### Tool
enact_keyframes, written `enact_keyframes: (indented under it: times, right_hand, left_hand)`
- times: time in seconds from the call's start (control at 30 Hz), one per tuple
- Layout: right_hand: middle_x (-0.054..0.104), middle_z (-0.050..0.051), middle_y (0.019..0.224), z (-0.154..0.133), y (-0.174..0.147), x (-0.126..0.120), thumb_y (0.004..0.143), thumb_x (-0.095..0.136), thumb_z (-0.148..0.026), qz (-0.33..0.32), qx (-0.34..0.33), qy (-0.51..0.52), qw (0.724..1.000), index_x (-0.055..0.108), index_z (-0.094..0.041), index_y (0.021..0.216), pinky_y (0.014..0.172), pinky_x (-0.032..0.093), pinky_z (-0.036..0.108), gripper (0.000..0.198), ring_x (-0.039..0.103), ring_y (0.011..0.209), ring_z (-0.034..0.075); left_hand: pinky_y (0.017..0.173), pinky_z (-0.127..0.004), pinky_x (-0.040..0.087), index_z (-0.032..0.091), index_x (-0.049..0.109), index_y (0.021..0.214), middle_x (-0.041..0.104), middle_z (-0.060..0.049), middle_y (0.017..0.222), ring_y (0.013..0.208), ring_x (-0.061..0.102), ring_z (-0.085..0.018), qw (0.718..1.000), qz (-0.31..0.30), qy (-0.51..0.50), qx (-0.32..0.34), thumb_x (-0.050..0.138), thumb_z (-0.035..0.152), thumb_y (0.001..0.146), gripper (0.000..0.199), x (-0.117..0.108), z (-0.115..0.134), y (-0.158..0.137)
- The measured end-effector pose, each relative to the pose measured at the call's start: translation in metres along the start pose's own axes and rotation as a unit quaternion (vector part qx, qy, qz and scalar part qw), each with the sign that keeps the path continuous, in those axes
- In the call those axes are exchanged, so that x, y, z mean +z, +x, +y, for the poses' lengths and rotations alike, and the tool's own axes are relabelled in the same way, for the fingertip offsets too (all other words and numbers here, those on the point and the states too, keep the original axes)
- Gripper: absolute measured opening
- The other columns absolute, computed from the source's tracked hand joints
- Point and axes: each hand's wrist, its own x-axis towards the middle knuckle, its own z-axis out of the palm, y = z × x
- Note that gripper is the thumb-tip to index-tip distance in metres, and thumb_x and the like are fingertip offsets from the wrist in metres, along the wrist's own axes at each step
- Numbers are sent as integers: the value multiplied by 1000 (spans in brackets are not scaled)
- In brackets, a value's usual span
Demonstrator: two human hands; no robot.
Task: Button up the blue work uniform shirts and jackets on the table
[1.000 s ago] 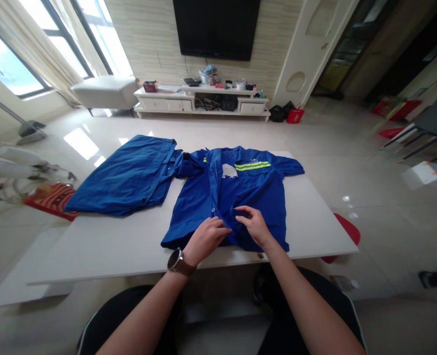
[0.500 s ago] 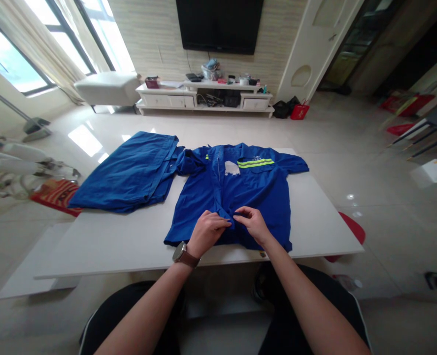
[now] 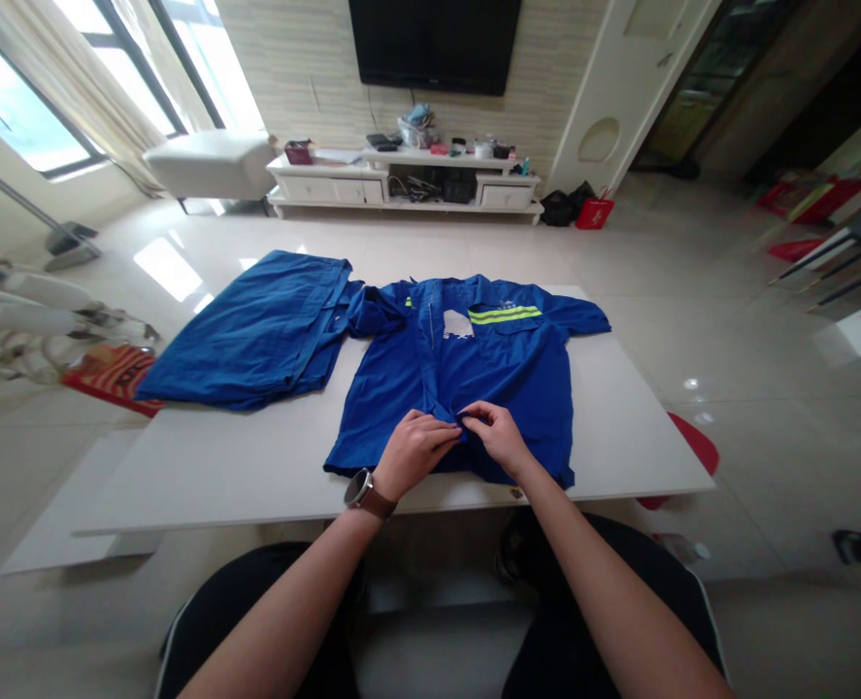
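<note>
A blue work jacket (image 3: 532, 388) with yellow-green stripes on the chest lies spread on the white table (image 3: 204, 485), its collar toward the far edge. At the lower front of the jacket, my left hand (image 3: 416, 449), with a watch on the wrist, pinches one front edge. My right hand (image 3: 498, 437) is closed on the other front edge, its fingertips almost touching the left ones. Whether a zip end or button lies between the fingers is too small to make out. Left of the jacket rests a folded pile of blue cloth (image 3: 255, 330).
A red patterned bag (image 3: 110, 377) stands past the table's left side. Part of a red stool (image 3: 692, 451) shows at the right edge. Across the floor are a white TV cabinet (image 3: 328, 191) and a padded bench (image 3: 212, 165).
My hands have come slightly closer together at the jacket's front edges, the left one shifting a little right. The jacket and the folded cloth lie as before.
</note>
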Motion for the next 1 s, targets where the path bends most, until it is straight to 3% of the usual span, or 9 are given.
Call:
enact_keyframes:
  times: [0.6,0.8,1.0]
  right_hand:
    - [76,4,86,-1,-3,2,78,68,-37,-46,-17,-40,998,76,-19,84,82,50,34,20,66,83,20]
    - [76,4,83,-10,-5,0,86,63,-41,-70,-19,-38,997,78,-20,81,83,50,34,26,66,83,20]
    - [75,4,85,-13,-8,1,79,71,-34,-61,-37,-36,997,77,-19,85,77,50,32,17,66,80,19]
  left_hand:
    - [82,-36,41,25,78,100,80,-3,102,87,70,-15,999,-37,14,-20,55,15,99,26,-5,0,0]
    - [84,-36,40,24,76,99,78,-3,100,88,68,-15,997,-61,35,-12,54,10,96,26,-7,0,0]
    - [83,-35,39,23,74,97,76,-1,92,84,64,-15,996,-72,53,10,52,11,98,26,-11,3,3]
